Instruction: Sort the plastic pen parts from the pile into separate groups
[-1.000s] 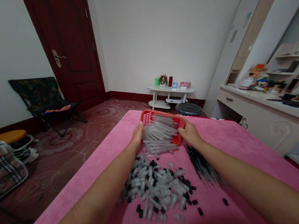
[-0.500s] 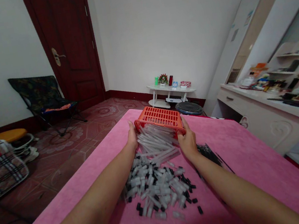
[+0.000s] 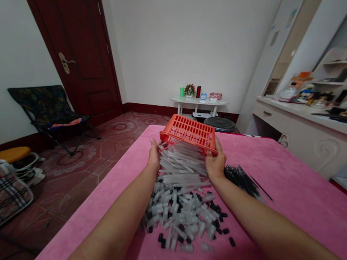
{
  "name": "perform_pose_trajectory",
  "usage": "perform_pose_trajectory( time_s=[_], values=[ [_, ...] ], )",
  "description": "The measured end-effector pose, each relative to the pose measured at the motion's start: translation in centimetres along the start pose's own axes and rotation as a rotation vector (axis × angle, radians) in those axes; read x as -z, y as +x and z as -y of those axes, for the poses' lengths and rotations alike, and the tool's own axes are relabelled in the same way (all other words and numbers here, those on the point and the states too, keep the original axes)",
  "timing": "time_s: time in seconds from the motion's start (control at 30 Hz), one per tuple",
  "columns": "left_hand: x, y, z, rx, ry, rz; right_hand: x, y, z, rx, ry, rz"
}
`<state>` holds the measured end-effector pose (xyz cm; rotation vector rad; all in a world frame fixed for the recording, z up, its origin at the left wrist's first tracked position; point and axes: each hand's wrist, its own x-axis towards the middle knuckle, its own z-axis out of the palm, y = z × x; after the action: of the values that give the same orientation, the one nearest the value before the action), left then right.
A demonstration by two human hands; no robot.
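An orange plastic basket (image 3: 190, 131) is tipped with its open side toward me. Long, clear plastic tubes (image 3: 181, 159) lie in a heap beneath and in front of its mouth. At the basket's left edge is my left hand (image 3: 153, 158), thumb up and its other fingers mostly hidden. My right hand (image 3: 215, 161) grips the right end of the rim. Closer to me spreads a pile of short, translucent plastic caps (image 3: 187, 215) mixed with small black pieces (image 3: 232, 241). Beside my right forearm lies a bundle of thin black rods (image 3: 242, 180).
Pink cloth (image 3: 302, 197) covers the table. A cluttered white dresser (image 3: 313, 138) stands to the right. Behind the table are a round dark-lidded container (image 3: 219, 123) and a low white stand (image 3: 200, 103). A folding chair (image 3: 48, 108) and a yellow stool (image 3: 9, 155) stand left.
The basket has risen slightly, shifted right and tilted further, its right end lower. More of the tubes lie exposed on the cloth below it.
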<state>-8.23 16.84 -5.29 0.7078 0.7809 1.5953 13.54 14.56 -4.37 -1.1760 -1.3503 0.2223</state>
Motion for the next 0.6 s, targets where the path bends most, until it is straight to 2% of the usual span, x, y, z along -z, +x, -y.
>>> perform_pose_trajectory(
  time_s=[0.17, 0.37, 0.57, 0.6],
  values=[
    [0.0, 0.0, -0.1, 0.043, -0.009, -0.007, -0.1, 0.2, 0.0, 0.068, 0.022, 0.001],
    [0.0, 0.2, -0.1, 0.068, 0.029, -0.010, -0.9, 0.9, 0.7, -0.024, 0.031, -0.057],
    [0.4, 0.3, 0.1, 0.038, 0.065, -0.009, -1.9, 1.4, -0.6, -0.077, 0.011, -0.076],
    [0.4, 0.3, 0.1, 0.020, 0.081, -0.009, -1.9, 1.5, -0.8, -0.068, -0.012, -0.037]
  ],
)
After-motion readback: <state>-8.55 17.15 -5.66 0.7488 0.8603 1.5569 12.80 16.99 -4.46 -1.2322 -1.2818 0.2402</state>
